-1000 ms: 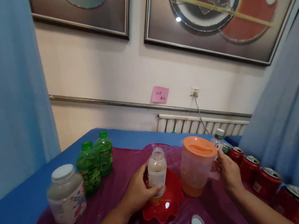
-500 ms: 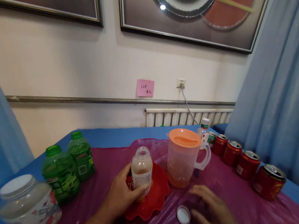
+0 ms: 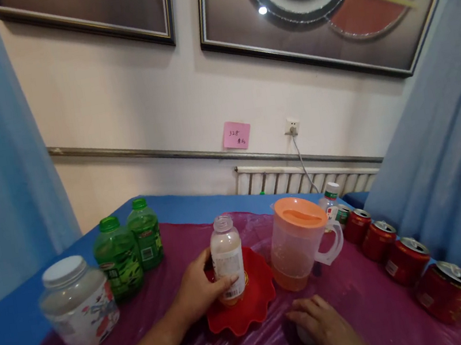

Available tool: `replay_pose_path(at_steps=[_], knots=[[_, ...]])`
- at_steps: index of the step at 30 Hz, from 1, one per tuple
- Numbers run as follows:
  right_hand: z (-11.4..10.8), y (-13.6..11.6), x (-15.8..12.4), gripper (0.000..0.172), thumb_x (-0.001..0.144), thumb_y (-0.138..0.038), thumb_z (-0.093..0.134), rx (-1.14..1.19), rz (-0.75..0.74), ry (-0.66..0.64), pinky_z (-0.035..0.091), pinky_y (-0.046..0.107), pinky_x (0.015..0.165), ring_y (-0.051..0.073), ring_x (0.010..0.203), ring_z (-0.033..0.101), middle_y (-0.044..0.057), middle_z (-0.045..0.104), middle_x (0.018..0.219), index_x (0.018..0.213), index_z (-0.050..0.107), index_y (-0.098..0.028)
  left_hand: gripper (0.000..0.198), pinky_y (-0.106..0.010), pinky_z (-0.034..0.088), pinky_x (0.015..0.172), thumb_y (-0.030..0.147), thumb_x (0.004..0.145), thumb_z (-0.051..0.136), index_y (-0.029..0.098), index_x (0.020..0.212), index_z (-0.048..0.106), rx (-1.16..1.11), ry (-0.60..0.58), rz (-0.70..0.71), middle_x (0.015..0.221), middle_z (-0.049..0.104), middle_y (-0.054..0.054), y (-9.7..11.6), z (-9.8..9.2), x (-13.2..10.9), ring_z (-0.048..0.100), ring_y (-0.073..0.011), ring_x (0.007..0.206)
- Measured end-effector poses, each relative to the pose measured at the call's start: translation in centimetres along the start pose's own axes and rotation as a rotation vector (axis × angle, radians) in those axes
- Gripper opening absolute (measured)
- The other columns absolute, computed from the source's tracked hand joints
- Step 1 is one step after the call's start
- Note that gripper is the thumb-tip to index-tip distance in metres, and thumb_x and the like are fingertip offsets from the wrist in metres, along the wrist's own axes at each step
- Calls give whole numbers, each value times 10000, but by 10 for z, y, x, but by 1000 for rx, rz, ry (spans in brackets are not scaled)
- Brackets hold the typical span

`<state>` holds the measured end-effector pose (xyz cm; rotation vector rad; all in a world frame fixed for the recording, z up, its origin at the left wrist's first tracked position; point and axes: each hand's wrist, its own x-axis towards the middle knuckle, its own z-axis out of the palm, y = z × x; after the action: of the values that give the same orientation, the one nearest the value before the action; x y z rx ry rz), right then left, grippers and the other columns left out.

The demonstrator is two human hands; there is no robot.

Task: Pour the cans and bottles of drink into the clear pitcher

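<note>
My left hand (image 3: 199,289) is wrapped round a small open bottle (image 3: 226,254) with a little orange liquid at its bottom; the bottle stands upright on a red scalloped dish (image 3: 252,309). My right hand (image 3: 323,330) lies palm down on the purple plastic sheet (image 3: 367,314), fingers curled over a small white cap that barely shows beneath it. Just behind the right hand stands a clear pitcher (image 3: 296,243) with an orange lid, orange drink in its base, its handle turned to the right.
Two green bottles (image 3: 130,255) and a white-lidded jar (image 3: 79,304) stand at the left. Several red cans (image 3: 402,262) line the right edge of the blue table (image 3: 15,335), with a small white-capped bottle (image 3: 330,203) behind the pitcher. Blue curtains hang on both sides.
My right hand let go of the pitcher handle, dropped to the sheet and now covers the white cap. The left hand stayed on the bottle. The view shifted.
</note>
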<state>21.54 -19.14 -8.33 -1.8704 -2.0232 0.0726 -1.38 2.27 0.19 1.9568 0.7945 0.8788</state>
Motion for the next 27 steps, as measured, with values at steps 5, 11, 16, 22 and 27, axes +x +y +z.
replay_pose_path(at_steps=[5,11,16,22,27], knots=[[12,15,-9,562,786,-132,712,-26,-57,-18,556,348,950,268,1137,661,66,714,1300,1324,670,-288,644,-476,579,952,426,604,838,173,1163,645,-142,19,-7,1184,768,-132,4,-1,0,725,-344,1080],[2,-4,10,590,847,-130,668,57,-193,222,594,297,847,225,993,698,93,730,1153,1414,577,-268,666,-458,566,965,412,598,852,173,1182,641,-122,10,11,1187,762,-123,5,-2,-3,716,-330,1082],[-52,-55,71,361,985,-253,585,530,-289,611,555,347,947,223,1169,636,100,638,1242,1343,564,-293,746,-458,497,1056,315,603,836,200,1302,602,50,-31,67,1305,707,-102,7,1,-9,651,-327,1193],[-53,-76,123,218,928,-274,702,972,-257,927,564,375,907,205,1081,667,85,658,1158,1076,543,-252,693,-449,491,1037,219,652,774,264,1319,595,165,-119,224,1284,689,-70,12,2,-17,635,-302,1162],[-17,-67,118,286,942,-316,686,984,-220,876,571,405,923,232,1104,670,111,656,1209,1185,551,-246,700,-406,501,1022,209,659,777,277,1326,576,238,-170,278,1273,684,-50,12,2,-19,633,-277,1146]])
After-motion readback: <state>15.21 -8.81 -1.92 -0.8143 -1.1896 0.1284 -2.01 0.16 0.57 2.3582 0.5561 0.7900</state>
